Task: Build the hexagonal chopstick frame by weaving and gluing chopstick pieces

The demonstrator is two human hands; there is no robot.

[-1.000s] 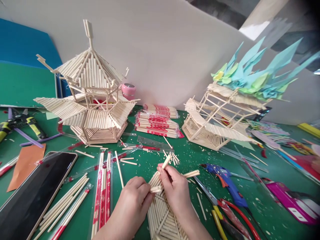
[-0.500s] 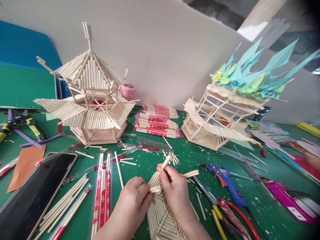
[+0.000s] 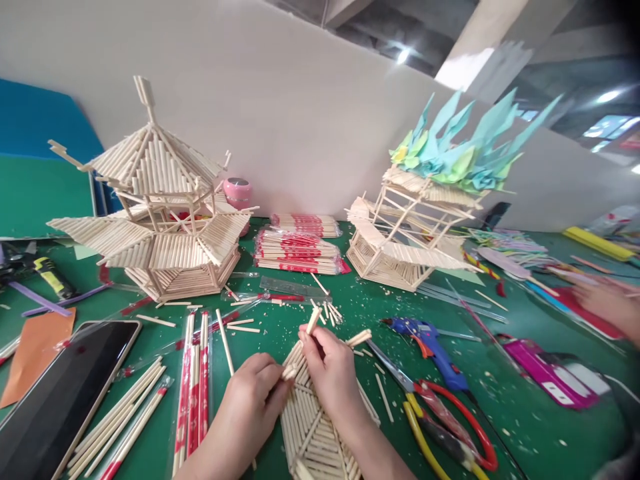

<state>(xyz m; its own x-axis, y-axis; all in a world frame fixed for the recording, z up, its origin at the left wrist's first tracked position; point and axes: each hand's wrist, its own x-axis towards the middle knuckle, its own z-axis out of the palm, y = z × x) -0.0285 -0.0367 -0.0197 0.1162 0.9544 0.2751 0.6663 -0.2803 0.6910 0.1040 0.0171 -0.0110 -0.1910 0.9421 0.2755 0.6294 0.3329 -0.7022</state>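
Below me lies a panelled piece made of wooden sticks (image 3: 305, 427), its ribs meeting near the bottom of the view. Short paired stick ends jut from its corners. My left hand (image 3: 253, 397) pinches a short stick end (image 3: 290, 371) at the piece's left corner. With thumb and fingers my right hand (image 3: 327, 367) grips another short stick end (image 3: 314, 320) at the far corner. A third stick end (image 3: 360, 339) pokes out beyond my right hand. Part of the piece is hidden under my right hand and forearm.
A stick pavilion (image 3: 165, 247) stands back left; another stick frame (image 3: 410, 240), topped with blue-green paper, stands back right. Scissors (image 3: 400, 373), a blue glue gun (image 3: 425, 340) and pliers (image 3: 440, 433) lie right; a phone (image 3: 70, 387) lies left. Another person's hand (image 3: 605, 300) shows far right.
The whole view has swung, so the surroundings appear further left. Both hands keep their grips; my left fingers have shifted slightly around the stick end. The other person's hand shows more.
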